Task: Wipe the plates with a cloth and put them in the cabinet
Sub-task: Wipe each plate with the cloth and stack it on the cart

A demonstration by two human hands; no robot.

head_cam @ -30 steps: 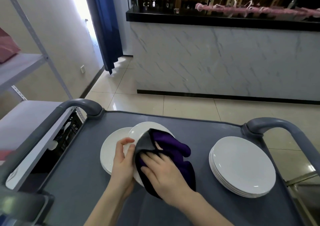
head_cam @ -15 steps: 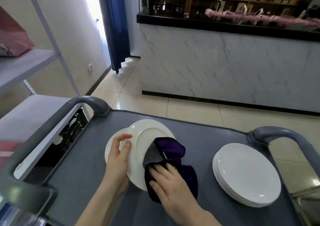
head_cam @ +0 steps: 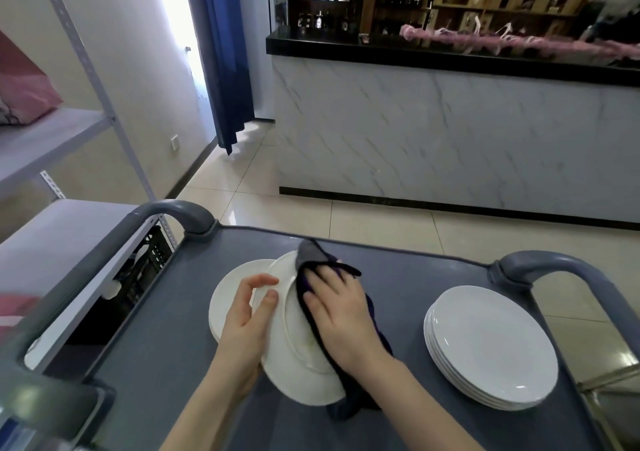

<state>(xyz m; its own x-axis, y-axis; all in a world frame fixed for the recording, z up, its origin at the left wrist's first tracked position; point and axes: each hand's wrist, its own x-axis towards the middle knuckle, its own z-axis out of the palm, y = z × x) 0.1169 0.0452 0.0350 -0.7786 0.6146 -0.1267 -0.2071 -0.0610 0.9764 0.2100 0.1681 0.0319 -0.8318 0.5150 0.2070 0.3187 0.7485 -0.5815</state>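
Left hand [head_cam: 247, 326] grips a tilted round white ceramic plate [head_cam: 294, 357], right hand [head_cam: 341, 315] presses a dark purple cloth [head_cam: 313, 260] on it; white plate stacks [head_cam: 491, 346] wait, none shelved.

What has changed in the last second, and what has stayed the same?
The right hand slid the purple cloth across the tilted plate toward its far rim. The left hand shifted its grip on the near-left edge. The plates beneath and the right stack on the cart stayed put.
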